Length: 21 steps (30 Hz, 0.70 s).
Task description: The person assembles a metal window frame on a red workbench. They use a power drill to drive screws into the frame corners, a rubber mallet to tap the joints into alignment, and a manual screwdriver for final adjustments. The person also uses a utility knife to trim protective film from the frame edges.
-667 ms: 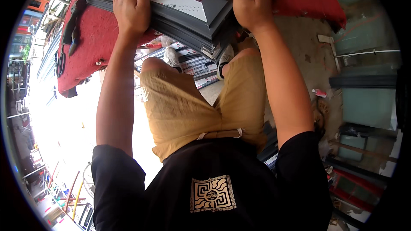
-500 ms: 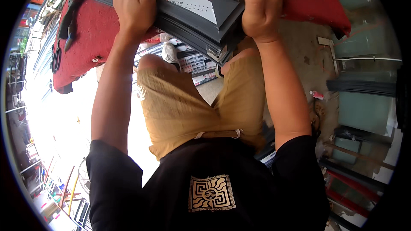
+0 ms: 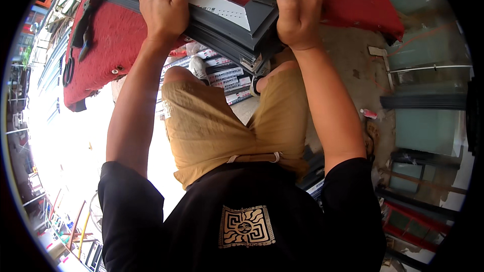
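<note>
A: Start with the biggest thing in front of you. What is it?

B: The red carpeted workbench, running across the top of your view. On it lies the stack of dark grey metal profiles, one wearing a white protective strip, with the cut ends jutting past the bench edge toward your waist.

A: What has changed in the last moment?

B: Compared with half a second back, the stack sits a little further toward your right and your two hands are closer together on it. I'd judge you are squaring up or shifting the bundle on the bench, not lifting it clear.

A: And your grip?

B: Your left hand is clenched over the top of the stack, fingers wrapped across the white strip. Your right hand clamps the mitred end, thumb on top, fingers hidden beneath. The bundle lies between both hands, its corner just under your right palm.

A: Anything smaller?

B: More bundled profiles lie on the floor below the bench.
</note>
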Each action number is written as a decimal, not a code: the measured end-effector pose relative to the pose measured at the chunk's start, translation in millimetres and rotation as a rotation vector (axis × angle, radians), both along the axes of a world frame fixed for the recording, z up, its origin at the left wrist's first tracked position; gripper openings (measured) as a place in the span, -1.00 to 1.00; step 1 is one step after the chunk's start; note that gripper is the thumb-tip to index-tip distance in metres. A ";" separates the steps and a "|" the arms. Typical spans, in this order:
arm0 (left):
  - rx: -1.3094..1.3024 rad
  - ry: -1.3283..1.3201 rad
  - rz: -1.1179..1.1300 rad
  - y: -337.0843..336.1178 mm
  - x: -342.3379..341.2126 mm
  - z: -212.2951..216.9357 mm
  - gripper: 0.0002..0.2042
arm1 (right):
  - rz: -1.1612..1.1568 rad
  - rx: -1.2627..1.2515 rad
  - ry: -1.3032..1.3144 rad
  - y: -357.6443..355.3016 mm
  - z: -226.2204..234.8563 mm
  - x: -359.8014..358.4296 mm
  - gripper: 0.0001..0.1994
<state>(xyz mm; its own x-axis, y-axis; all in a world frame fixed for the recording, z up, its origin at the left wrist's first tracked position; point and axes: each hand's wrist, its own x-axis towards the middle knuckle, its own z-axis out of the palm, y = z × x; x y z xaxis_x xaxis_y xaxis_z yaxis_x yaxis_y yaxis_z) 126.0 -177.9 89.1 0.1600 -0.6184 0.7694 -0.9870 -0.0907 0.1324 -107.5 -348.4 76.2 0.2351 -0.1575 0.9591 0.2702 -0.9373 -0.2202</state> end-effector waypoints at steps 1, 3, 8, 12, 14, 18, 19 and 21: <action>0.006 -0.013 0.000 0.8 3.4 -0.9 -0.68 | -0.006 -0.005 0.016 0.4 -0.4 -0.6 -0.65; 0.021 -0.036 0.002 2.1 7.6 -1.6 -0.68 | -0.015 -0.012 0.023 1.9 0.0 0.7 -0.66; 0.008 0.043 0.013 0.1 2.0 -0.2 -0.66 | -0.018 -0.033 0.065 0.1 3.6 -0.2 -0.64; -0.022 -0.007 0.072 2.8 -3.0 -2.3 -0.64 | 0.003 0.039 0.107 3.4 3.1 0.0 -0.62; 0.027 0.161 0.061 11.8 -9.0 1.6 -0.64 | 0.010 0.054 0.096 4.5 4.7 2.0 -0.61; -0.233 0.394 -0.141 34.7 -62.2 -1.3 -0.79 | -0.008 0.082 0.153 2.3 1.3 -6.7 -0.55; -0.297 0.398 -0.140 52.3 -78.9 -3.5 -0.78 | -0.003 0.081 0.154 4.2 2.1 -5.4 -0.55; -0.310 0.583 -0.146 89.1 -113.6 -13.9 -0.81 | 0.004 0.072 0.136 4.3 3.6 -3.7 -0.57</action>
<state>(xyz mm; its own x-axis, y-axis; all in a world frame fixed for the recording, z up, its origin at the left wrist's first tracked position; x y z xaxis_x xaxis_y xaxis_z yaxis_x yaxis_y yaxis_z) 12.3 -88.8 75.1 0.5344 -0.4297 0.7279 -0.7455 0.1661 0.6454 -111.2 -344.1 79.8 0.3628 -0.2240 0.9045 0.2369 -0.9166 -0.3220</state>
